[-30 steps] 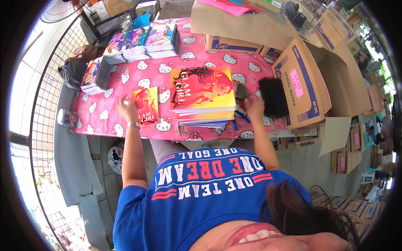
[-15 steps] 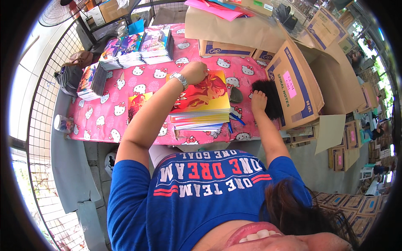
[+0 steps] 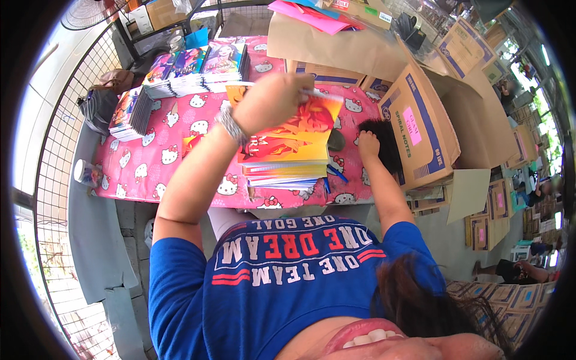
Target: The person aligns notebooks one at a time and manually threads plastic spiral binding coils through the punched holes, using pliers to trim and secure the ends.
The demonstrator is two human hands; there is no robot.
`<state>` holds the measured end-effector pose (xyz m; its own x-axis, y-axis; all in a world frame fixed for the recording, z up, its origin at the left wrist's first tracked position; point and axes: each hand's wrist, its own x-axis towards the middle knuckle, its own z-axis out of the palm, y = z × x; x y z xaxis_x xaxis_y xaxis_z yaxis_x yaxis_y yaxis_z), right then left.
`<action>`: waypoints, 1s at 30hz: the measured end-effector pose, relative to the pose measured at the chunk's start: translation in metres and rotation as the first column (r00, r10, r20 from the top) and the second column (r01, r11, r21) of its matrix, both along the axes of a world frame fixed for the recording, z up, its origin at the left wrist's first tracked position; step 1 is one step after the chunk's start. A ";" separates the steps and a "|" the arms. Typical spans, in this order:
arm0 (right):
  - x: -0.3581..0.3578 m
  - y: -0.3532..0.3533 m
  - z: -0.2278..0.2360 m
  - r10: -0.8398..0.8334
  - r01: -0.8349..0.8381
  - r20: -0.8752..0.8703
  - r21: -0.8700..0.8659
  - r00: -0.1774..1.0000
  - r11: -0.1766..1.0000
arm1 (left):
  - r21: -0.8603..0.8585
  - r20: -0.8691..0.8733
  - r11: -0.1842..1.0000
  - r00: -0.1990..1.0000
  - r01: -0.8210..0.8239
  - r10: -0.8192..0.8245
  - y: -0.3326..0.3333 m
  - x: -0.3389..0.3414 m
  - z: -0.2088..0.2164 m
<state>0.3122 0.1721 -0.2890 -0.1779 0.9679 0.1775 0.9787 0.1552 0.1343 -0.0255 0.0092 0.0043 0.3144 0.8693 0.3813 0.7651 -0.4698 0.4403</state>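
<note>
Left hand (image 3: pixel 273 103) shifts up from the stack since the earlier frame, and the glossy red-and-yellow illustrated cover sheet (image 3: pixel 318 111) rises with it, upper corners now spread above the pile. Right hand (image 3: pixel 368 144) barely moves. Left grip looks pinched on the sheet's far edge, fingertips blurred; lower edge of the sheet appears to stay on the thick paper stack with white and coloured edges (image 3: pixel 285 173), at the near middle of the pink cartoon-print worktop (image 3: pixel 171 135). Right grip: fingers curled at the near-left side of a black ridged bundle (image 3: pixel 385 137); can't tell if grasping or just resting. Bundle sits just beside an open brown cardboard box (image 3: pixel 426 147). Blue pens (image 3: pixel 338 174) lie right of the stack, a grey-green lump (image 3: pixel 336 141) just above them. Smaller red-and-yellow sheet (image 3: pixel 189 143) mostly hidden behind left forearm. Progress, judged: partway. Neat stacks of dark-covered booklets (image 3: pixel 223 60) stand at far left and look done, with another booklet pile (image 3: pixel 131 111) nearer the left edge. Middle stack remains thick, so plenty seems left; only its top sheet is up, not yet clear.
</note>
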 end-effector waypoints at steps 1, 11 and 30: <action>-0.006 0.000 0.006 -0.038 0.036 -0.030 -0.044 0.999 0.998 | 0.100 -0.060 0.994 0.997 -0.033 0.039 -0.012 0.008 -0.004; -0.013 -0.008 0.136 0.201 -0.346 -0.931 0.089 0.304 0.934 | 0.403 -0.074 0.913 0.992 -0.063 0.101 -0.019 0.023 -0.020; -0.069 -0.120 0.256 0.660 -0.577 -0.728 0.462 0.188 0.674 | 0.308 -0.012 0.947 0.996 -0.085 0.093 -0.011 0.020 -0.016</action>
<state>0.2427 0.0519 -0.0329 -0.4503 0.5938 0.6668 0.2011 0.7950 -0.5723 -0.0058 -0.0021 -0.0113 0.2543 0.7364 0.6269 0.8194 -0.5084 0.2648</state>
